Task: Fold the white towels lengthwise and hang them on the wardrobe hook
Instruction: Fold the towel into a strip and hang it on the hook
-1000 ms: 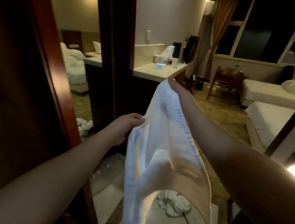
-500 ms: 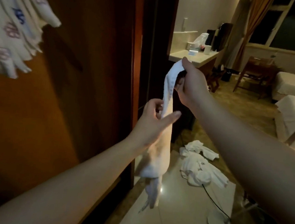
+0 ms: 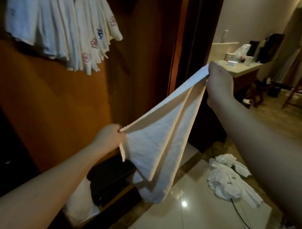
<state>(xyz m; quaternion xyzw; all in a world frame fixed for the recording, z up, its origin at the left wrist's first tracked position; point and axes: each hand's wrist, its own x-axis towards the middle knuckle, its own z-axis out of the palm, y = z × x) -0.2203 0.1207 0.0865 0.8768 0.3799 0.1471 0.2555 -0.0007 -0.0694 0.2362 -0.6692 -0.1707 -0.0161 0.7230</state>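
- Towel (image 3: 160, 146), white, stretched in the air between two hands; its upper edge runs taut on a slant from lower left to upper right.
- Right hand (image 3: 219, 83): fingers curled round the towel's upper end, which is bunched narrow inside the grip; this is the higher of the two ends.
- Left hand (image 3: 110, 138): fingers pinch the towel's lower corner at the left; a short tip of cloth pokes down just below the grip.
- Between the two grips the cloth hangs in several long folds that fan down from the right hand and end in a rounded bottom above the floor (image 3: 182, 223).
- Hanging towels (image 3: 63, 19): a packed row of white cloths, some with red flower marks and one with a blue mark, at upper left, well apart from the held towel; what holds them up lies out of view.
- Wardrobe (image 3: 56, 97): brown wooden panel behind the left hand.
- Pile of towels (image 3: 230, 181): crumpled white cloths on the glossy floor tiles, below the right forearm.
- Counter (image 3: 242, 67): pale top behind the right hand, bearing a cup and a plastic bag.
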